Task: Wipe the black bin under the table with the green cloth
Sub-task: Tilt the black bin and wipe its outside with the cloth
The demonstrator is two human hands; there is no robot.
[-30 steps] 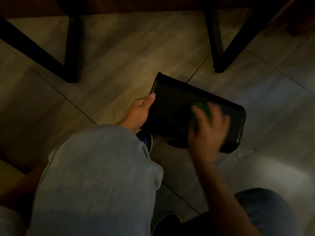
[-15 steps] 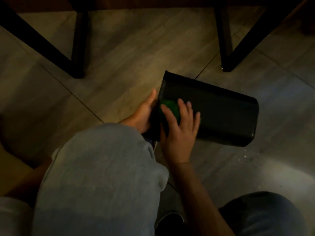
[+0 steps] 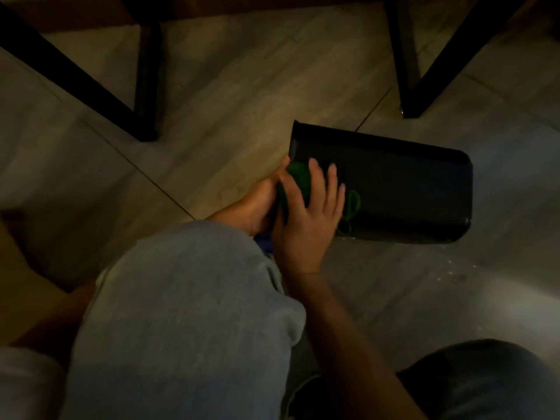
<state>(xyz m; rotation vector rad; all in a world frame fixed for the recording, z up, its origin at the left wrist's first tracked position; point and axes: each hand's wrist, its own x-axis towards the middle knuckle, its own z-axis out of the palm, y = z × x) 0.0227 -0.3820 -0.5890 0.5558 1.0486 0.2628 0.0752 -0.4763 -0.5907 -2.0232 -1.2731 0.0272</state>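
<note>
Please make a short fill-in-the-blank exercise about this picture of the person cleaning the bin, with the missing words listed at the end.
1. The black bin lies on its ____ on the floor.
2. The right hand presses a cloth of ____ colour against the bin.
3. The left hand holds the bin at the end nearer the person's ____ knee.
4. Beyond the bin stand dark table ____.

Missing words: side; green; left; legs
</note>
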